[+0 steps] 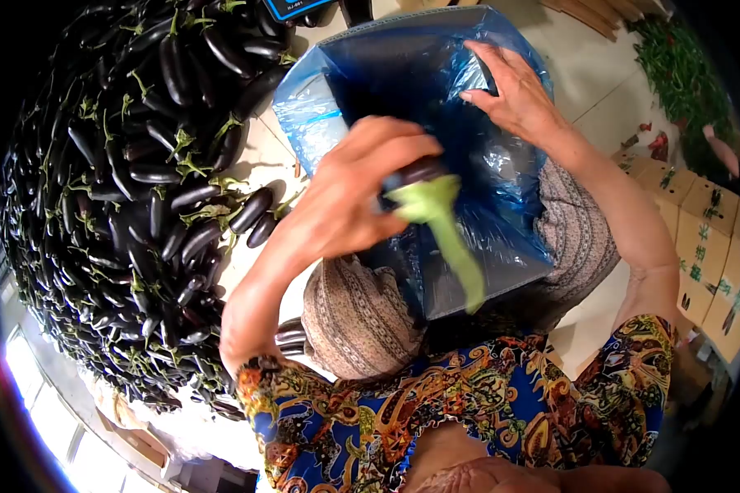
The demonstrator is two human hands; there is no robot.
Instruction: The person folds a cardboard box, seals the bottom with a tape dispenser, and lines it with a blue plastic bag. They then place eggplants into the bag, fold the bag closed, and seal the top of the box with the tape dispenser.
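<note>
My left hand [345,193] is wrapped around an eggplant [432,197], above the near-left part of a box. The eggplant's green cap and long stem point toward my body; most of its dark body is hidden by my fingers, and it is slightly blurred. The box is lined with a blue plastic bag [304,99] folded out over its rim, and it stands between my knees. My right hand [518,94] is open at the far right side of the bag, fingers and thumb apart, touching or close to the plastic. The box's dark bottom is hard to make out.
A large heap of eggplants [152,172] covers the left, with a few loose ones by the box. A blue-framed device [296,6] is at the top. Green peppers [682,70] and cardboard boxes [699,238] are at the right, where part of another person's arm [719,149] shows.
</note>
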